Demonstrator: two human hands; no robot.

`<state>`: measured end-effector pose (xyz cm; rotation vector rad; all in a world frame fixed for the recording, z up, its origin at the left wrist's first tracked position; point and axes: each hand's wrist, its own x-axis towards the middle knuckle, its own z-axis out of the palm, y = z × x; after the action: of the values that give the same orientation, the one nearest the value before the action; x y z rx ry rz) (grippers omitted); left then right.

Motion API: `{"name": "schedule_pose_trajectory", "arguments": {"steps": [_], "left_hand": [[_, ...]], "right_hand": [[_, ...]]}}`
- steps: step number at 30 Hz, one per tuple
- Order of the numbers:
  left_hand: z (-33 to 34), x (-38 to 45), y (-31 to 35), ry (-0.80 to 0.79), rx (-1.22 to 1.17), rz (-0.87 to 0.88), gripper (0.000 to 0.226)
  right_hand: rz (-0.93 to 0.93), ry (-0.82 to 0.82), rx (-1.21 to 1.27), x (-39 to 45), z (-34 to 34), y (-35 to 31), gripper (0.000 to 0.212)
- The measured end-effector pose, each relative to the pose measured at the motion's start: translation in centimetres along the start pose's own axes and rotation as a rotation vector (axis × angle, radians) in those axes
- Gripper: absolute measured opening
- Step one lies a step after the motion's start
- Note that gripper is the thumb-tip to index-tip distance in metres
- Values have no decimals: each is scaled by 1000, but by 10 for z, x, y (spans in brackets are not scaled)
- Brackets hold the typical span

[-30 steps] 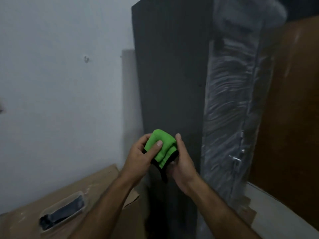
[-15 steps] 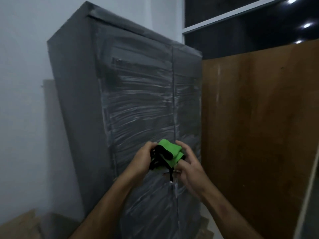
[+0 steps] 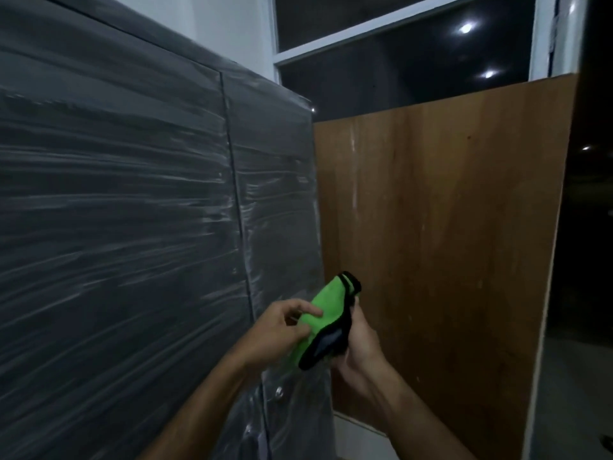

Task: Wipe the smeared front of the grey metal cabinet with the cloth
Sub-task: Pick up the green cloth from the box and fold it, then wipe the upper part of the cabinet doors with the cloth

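Observation:
The grey metal cabinet (image 3: 116, 227) fills the left half of the view, its two doors covered in whitish horizontal smears. A green cloth with a black edge (image 3: 326, 313) is held in front of the cabinet's right door, a little away from the metal. My left hand (image 3: 282, 330) pinches the cloth's left side with thumb and fingers. My right hand (image 3: 360, 343) grips it from below and the right. The cloth is partly unfolded and hangs in a long fold between both hands.
A brown plywood board (image 3: 447, 244) leans upright just right of the cabinet. Above it is a dark window (image 3: 398, 61) with a white frame. A small door handle (image 3: 278, 391) shows low on the cabinet below my hands.
The view has swung right and closer to the cabinet front. The bunched cloth has been opened out into a longer fold, and both hands have shifted right toward the cabinet's right edge.

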<state>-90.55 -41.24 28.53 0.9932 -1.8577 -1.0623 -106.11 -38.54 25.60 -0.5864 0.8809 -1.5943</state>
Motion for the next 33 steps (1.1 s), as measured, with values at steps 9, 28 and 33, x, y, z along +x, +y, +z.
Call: {"name": "schedule_pose_trajectory", "arguments": {"steps": [9, 28, 33], "left_hand": [[-30, 152, 41, 77, 265, 177, 37], [-139, 393, 218, 811, 1409, 433, 46], [-162, 416, 259, 1017, 1708, 253, 71]], "right_hand": [[-86, -71, 17, 143, 38, -82, 32], [-889, -270, -356, 511, 180, -317, 18], [-1163, -261, -528, 554, 212, -359, 19]]}}
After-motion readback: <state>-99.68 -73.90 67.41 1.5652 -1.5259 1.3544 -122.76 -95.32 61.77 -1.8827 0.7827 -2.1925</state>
